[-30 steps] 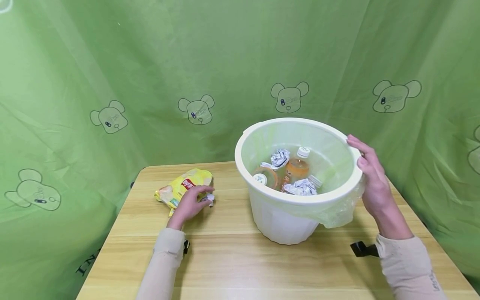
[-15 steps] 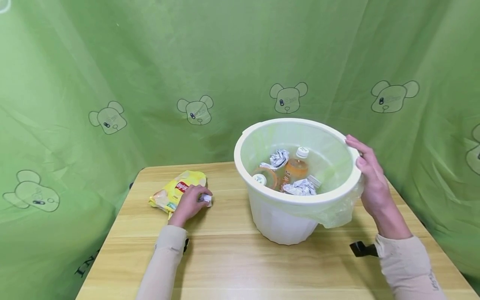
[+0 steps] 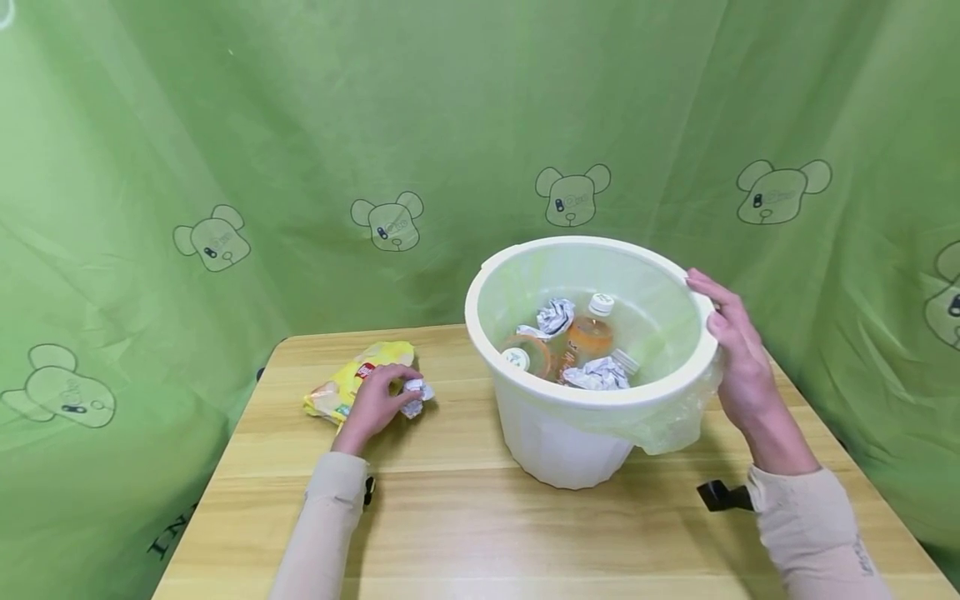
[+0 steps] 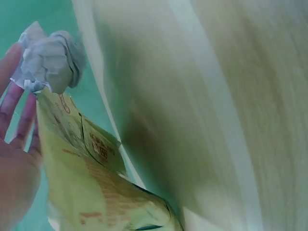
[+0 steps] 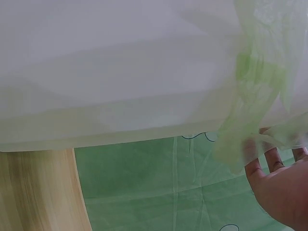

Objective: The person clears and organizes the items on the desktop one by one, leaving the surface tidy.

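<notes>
My left hand point(image 3: 375, 406) pinches a crumpled paper ball point(image 3: 415, 397) between thumb and fingers, at the right edge of a yellow chip bag point(image 3: 333, 387) on the table. In the left wrist view the paper ball point(image 4: 53, 62) sits at the fingertips, overlapping the top of the bag point(image 4: 91, 178). On the other side, my right hand point(image 3: 738, 358) grips the rim of a white trash bin point(image 3: 555, 442), which leans slightly. A pale green liner point(image 3: 667, 425) folds over the rim, and the right fingers point(image 5: 272, 159) show against it in the right wrist view.
Orange drink bottles point(image 3: 590, 337) with white caps and crumpled papers point(image 3: 597, 375) lie inside the bin. Everything stands on a wooden table point(image 3: 450, 525). A green curtain point(image 3: 465, 125) with bear prints hangs right behind the table's far edge.
The left hand shifts slightly left, then the paper ball shows more fully at its fingertips. The chip bag has slid a little left. The right hand stays on the bin.
</notes>
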A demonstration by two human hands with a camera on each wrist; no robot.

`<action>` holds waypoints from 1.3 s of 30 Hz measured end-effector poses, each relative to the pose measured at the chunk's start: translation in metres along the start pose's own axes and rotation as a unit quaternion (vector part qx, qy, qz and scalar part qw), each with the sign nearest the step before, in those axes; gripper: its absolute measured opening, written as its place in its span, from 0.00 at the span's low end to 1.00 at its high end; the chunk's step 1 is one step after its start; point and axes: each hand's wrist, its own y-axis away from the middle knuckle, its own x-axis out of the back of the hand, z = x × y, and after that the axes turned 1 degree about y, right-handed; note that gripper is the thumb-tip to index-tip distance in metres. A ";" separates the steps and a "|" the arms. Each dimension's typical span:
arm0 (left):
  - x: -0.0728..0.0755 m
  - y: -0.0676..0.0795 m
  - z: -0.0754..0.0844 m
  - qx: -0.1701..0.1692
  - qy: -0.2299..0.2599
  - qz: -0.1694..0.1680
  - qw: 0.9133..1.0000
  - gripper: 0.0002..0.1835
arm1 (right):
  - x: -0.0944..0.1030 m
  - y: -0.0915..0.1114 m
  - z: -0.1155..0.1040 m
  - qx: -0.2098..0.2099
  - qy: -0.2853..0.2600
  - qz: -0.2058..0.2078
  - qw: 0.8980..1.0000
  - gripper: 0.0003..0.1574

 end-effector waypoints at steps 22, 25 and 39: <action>0.006 -0.002 0.029 -0.012 0.115 0.043 0.992 0.12 | 0.000 0.000 0.001 0.005 -0.003 -0.002 1.000 0.31; 0.009 -0.002 0.031 -0.010 0.121 0.051 0.991 0.12 | 0.000 0.000 0.001 0.004 -0.003 -0.001 1.000 0.31; 0.028 -0.005 0.049 -0.016 0.146 0.074 0.986 0.13 | 0.000 -0.001 0.002 0.006 -0.007 -0.002 1.000 0.31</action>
